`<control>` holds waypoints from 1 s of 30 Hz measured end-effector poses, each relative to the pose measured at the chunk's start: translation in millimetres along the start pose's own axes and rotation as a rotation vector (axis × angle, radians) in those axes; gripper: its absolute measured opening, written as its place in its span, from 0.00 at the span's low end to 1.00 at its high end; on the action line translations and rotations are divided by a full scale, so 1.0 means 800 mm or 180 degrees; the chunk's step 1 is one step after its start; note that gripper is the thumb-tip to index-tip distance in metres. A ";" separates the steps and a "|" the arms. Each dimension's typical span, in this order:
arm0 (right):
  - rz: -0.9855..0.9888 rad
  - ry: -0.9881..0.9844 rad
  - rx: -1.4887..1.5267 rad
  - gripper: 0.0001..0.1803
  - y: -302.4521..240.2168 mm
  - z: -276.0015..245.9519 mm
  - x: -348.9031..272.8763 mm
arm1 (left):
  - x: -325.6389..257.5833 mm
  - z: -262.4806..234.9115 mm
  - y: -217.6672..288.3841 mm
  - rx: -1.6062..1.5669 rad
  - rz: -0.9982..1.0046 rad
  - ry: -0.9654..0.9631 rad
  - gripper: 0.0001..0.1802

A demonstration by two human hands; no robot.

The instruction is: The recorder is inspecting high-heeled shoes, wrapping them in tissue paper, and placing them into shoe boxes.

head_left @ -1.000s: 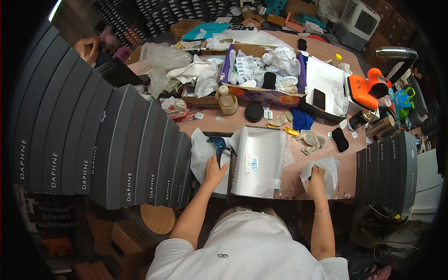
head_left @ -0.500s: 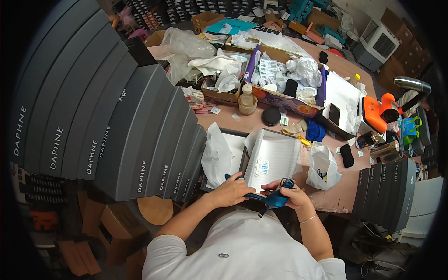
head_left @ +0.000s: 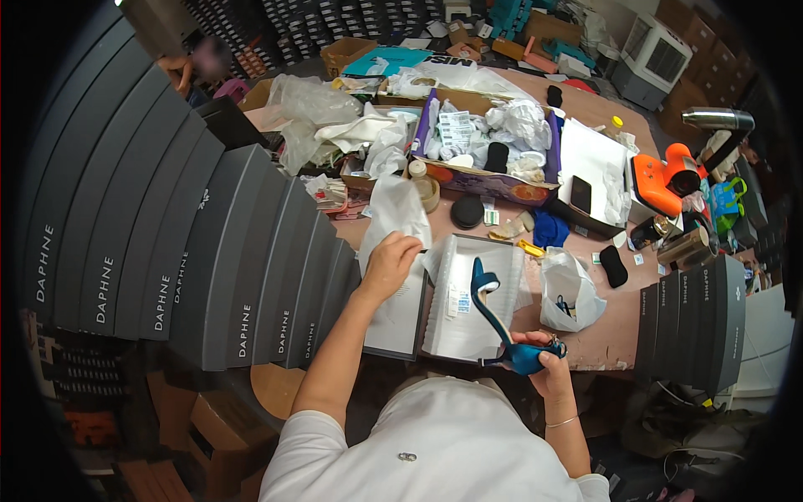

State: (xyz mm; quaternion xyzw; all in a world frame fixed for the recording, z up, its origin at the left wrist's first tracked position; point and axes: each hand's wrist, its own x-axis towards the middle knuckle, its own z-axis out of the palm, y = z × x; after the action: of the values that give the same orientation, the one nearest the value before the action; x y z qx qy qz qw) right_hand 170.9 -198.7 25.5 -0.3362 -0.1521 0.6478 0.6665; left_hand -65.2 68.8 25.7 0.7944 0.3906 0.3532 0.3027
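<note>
My left hand [head_left: 391, 266]: fingertips pinched together on white paper [head_left: 396, 209], raised over the open grey box [head_left: 398, 316].
My right hand [head_left: 548, 368]: curled around the heel end of 1 teal sandal [head_left: 500, 329], toe end over the white-lined tray [head_left: 447, 333].
Sandal progress: bare of wrapping, so I judge that done; held above the tray, not laid down.
Paper bundle [head_left: 585, 311]: right of tray, open, dark straps inside; can't tell more.
Tabletop [head_left: 619, 325]: pinkish, cluttered; purple box [head_left: 481, 183], phone [head_left: 580, 194], black sponge [head_left: 613, 265].
Room: 2 stacks of grey shoe boxes [head_left: 230, 268] flank me; white air cooler [head_left: 657, 52] behind.
</note>
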 end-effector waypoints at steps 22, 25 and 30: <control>0.0295 0.0616 0.2202 0.27 0.023 -0.015 0.019 | -0.032 -0.025 0.049 0.1107 0.0489 -0.1209 0.20; 0.0404 0.0480 0.2332 0.27 0.024 -0.011 0.009 | -0.035 -0.015 0.060 0.0632 0.0364 -0.1435 0.26; 0.0526 0.0043 0.2277 0.30 0.020 0.013 0.016 | -0.036 -0.017 0.072 0.0181 0.0179 -0.1486 0.33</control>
State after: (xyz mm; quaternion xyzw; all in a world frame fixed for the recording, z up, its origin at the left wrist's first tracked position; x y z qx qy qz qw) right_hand 153.4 -184.8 20.2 -0.0973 0.1161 0.7094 0.6884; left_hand -65.5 18.1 67.6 0.8733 0.2974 0.1571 0.3523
